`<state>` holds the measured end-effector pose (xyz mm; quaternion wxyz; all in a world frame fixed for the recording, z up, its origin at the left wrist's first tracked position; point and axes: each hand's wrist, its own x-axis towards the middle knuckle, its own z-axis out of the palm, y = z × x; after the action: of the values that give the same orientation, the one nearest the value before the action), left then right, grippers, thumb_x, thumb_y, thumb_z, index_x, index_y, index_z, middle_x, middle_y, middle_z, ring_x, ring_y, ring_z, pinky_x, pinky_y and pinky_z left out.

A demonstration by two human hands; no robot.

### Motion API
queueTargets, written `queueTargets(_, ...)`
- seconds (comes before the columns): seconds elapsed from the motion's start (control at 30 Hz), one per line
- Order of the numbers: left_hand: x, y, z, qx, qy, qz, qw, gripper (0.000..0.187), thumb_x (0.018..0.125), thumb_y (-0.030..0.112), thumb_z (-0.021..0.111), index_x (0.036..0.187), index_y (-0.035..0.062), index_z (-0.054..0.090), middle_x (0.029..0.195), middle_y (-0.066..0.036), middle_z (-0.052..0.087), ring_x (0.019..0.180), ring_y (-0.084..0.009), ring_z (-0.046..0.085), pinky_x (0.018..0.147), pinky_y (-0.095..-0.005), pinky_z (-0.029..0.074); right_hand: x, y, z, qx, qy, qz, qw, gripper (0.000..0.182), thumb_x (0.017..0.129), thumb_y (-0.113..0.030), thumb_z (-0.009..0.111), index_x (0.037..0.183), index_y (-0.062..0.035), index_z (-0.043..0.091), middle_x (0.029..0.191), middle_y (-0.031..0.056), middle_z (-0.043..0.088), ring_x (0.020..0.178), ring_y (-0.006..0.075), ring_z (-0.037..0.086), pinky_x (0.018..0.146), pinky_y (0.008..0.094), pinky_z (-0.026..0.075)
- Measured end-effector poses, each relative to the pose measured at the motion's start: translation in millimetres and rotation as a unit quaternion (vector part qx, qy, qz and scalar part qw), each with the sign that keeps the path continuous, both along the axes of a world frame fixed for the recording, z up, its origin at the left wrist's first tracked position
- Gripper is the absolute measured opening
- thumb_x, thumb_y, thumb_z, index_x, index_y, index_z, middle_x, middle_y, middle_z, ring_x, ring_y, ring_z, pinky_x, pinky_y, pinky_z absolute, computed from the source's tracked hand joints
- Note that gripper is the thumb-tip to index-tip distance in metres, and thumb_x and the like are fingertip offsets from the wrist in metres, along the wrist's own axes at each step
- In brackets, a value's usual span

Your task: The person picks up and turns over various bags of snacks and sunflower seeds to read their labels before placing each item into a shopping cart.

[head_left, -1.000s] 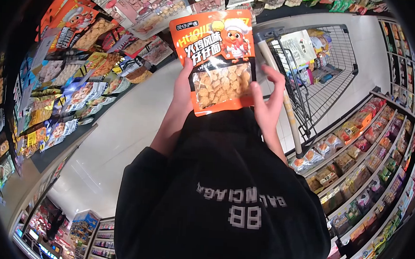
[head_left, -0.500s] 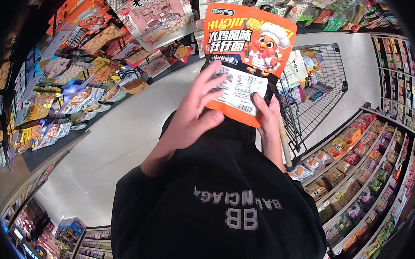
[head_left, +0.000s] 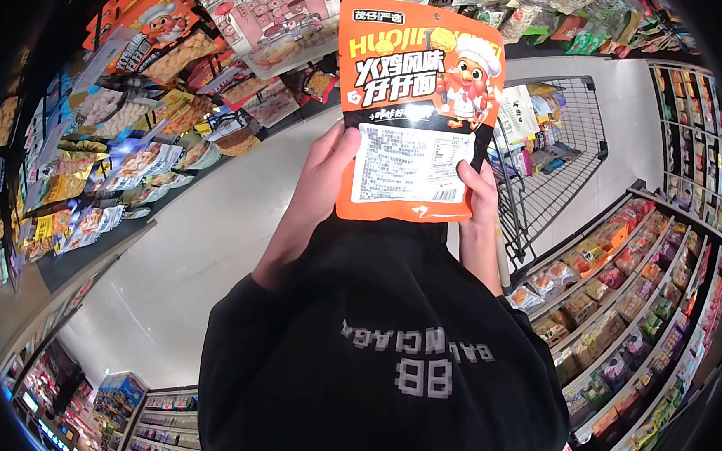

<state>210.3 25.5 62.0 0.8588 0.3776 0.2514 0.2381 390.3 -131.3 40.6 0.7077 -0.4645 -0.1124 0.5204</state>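
- Orange pouch [head_left: 422, 105]: held up before the torso, label side toward the camera.
- Left hand [head_left: 330, 156] and right hand [head_left: 480, 193]: apart, each clamped on one side edge of the orange pouch.
- Shopping cart [head_left: 588, 128]: beyond the right hand, partly hidden by it and the orange pouch; stocked shelves [head_left: 620, 312] at right, snack bags [head_left: 137, 162] at left.
- Change: the left hand, formerly open over the label, now grips; the windowed face seen earlier is turned away.
- Lettering: "火鸡风味仔仔面" and "HUOJI" on the orange pouch; "老街口" on a pink-and-white package [head_left: 278, 26]; inverted "BB" on the black top [head_left: 372, 309]. Small label print: illegible.
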Motion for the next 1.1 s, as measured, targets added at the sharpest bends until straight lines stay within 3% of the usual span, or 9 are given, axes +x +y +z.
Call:
queueTargets(0.13, -1, 1, 1, 0.049, 0.042, 0.029, 0.998, 0.030, 0.100, 0.021, 0.041, 0.113, -0.0026, 0.055, 0.098, -0.004, 0.064, 0.088, -0.0076, 0.058, 0.081, -0.0238, 0.045, -6, 7, 5, 0.022, 0.013, -0.006, 1.000, 0.042, 0.084, -0.011, 0.061, 0.121, 0.0068, 0.051, 0.113, 0.0151, 0.062, 0.098, 0.0202, 0.063, 0.086, 0.0316, 0.049)
queueTargets(0.23, -8, 4, 1, 0.226, 0.156, 0.016, 0.961, 0.028, 0.099, 0.021, 0.044, 0.104, -0.0033, 0.057, 0.080, -0.004, 0.064, 0.074, -0.0060, 0.055, 0.069, -0.0237, 0.045, -11, 11, 7, 0.020, 0.009, -0.018, 1.000, 0.040, 0.085, -0.011, 0.061, 0.120, 0.0069, 0.052, 0.111, 0.0149, 0.062, 0.098, 0.0202, 0.063, 0.086, 0.0314, 0.049)
queueTargets(0.33, -10, 5, 2, 0.305, 0.210, 0.019, 0.929, 0.027, 0.097, 0.021, 0.046, 0.098, -0.0038, 0.058, 0.067, -0.004, 0.061, 0.063, -0.0054, 0.049, 0.061, -0.0253, 0.042, -11, 12, 4, 0.015, 0.004, -0.021, 1.000, 0.039, 0.085, -0.010, 0.061, 0.119, 0.0070, 0.053, 0.111, 0.0148, 0.063, 0.097, 0.0202, 0.063, 0.087, 0.0314, 0.049)
queueTargets(0.43, -16, 6, -8, 0.322, 0.242, 0.011, 0.915, 0.027, 0.097, 0.020, 0.048, 0.094, -0.0051, 0.058, 0.063, -0.005, 0.059, 0.062, -0.0051, 0.047, 0.059, -0.0258, 0.041, -9, 8, -1, 0.004, 0.009, -0.002, 1.000, 0.039, 0.086, -0.010, 0.060, 0.120, 0.0072, 0.052, 0.112, 0.0150, 0.062, 0.098, 0.0201, 0.063, 0.087, 0.0315, 0.049)
queueTargets(0.53, -19, 8, -10, 0.228, 0.180, 0.005, 0.957, 0.030, 0.097, 0.022, 0.047, 0.095, -0.0051, 0.060, 0.069, -0.004, 0.062, 0.067, -0.0049, 0.050, 0.063, -0.0245, 0.042, -12, 9, 1, 0.009, 0.013, 0.000, 1.000, 0.039, 0.086, -0.010, 0.059, 0.121, 0.0074, 0.052, 0.113, 0.0150, 0.062, 0.098, 0.0202, 0.062, 0.087, 0.0316, 0.049)
queueTargets(0.73, -14, 4, 2, 0.116, 0.129, 0.007, 0.985, 0.036, 0.100, 0.025, 0.043, 0.101, -0.0051, 0.062, 0.091, -0.005, 0.066, 0.080, -0.0063, 0.055, 0.075, -0.0241, 0.045, -7, 6, 2, 0.010, 0.003, 0.018, 1.000, 0.038, 0.088, -0.011, 0.058, 0.121, 0.0064, 0.051, 0.112, 0.0138, 0.062, 0.098, 0.0189, 0.062, 0.087, 0.0308, 0.048)
queueTargets(0.93, -9, -2, -12, 0.099, 0.146, 0.010, 0.984, 0.035, 0.100, 0.023, 0.042, 0.100, -0.0059, 0.061, 0.090, -0.005, 0.066, 0.081, -0.0061, 0.056, 0.075, -0.0244, 0.045, -5, 5, 12, -0.072, -0.016, 0.016, 0.997, 0.036, 0.086, -0.011, 0.059, 0.118, 0.0061, 0.053, 0.106, 0.0139, 0.064, 0.093, 0.0187, 0.064, 0.083, 0.0301, 0.051)
queueTargets(1.1, -7, -7, -9, 0.194, 0.180, 0.007, 0.964, 0.032, 0.098, 0.020, 0.042, 0.100, -0.0062, 0.061, 0.086, -0.005, 0.066, 0.079, -0.0065, 0.056, 0.074, -0.0248, 0.045, 2, -3, 6, -0.035, -0.008, 0.017, 0.999, 0.039, 0.085, -0.010, 0.059, 0.121, 0.0053, 0.051, 0.109, 0.0139, 0.063, 0.095, 0.0196, 0.064, 0.084, 0.0308, 0.050)
